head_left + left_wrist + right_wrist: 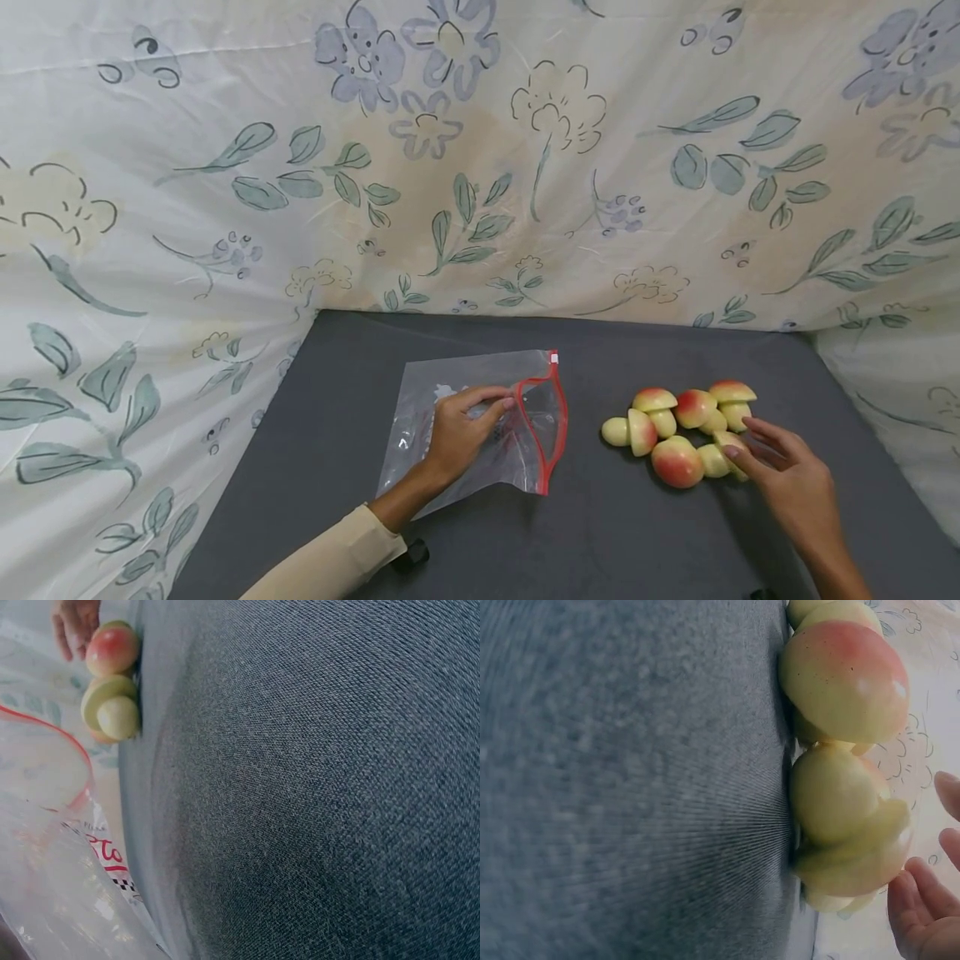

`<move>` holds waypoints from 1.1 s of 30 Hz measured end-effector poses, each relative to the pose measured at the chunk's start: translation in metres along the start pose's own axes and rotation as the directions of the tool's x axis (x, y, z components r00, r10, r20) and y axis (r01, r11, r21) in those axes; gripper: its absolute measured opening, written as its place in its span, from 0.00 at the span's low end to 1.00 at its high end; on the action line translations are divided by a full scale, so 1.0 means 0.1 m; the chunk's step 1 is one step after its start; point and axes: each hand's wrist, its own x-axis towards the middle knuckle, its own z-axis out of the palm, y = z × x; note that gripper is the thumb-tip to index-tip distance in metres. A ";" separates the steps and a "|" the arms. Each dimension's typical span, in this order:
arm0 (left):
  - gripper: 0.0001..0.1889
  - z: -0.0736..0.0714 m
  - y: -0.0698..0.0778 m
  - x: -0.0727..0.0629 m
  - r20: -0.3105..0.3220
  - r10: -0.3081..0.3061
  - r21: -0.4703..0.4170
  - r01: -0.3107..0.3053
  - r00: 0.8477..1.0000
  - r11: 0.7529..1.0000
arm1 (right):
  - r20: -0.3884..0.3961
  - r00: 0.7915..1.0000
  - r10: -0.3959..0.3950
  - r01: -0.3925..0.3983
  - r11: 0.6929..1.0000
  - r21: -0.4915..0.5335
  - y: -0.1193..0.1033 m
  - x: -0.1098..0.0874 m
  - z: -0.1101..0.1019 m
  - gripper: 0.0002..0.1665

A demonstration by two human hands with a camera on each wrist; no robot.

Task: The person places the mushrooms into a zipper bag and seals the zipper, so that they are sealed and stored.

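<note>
A floral sheet is hanging behind and beside the grey bench. A clear zip bag with a red seal is lying flat left of centre; the left hand is resting on it, fingers curling at its open mouth, grasping the plastic. To the right, a cluster of apple pieces is sitting on the bench, the right hand touching its near edge with released, outstretched fingers.
</note>
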 end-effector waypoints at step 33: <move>0.08 -0.03 -0.02 -0.02 0.013 -0.001 0.025 0.001 1.000 1.000 | 0.177 0.984 0.010 0.013 0.992 -0.128 0.22 0.09 -0.05 0.45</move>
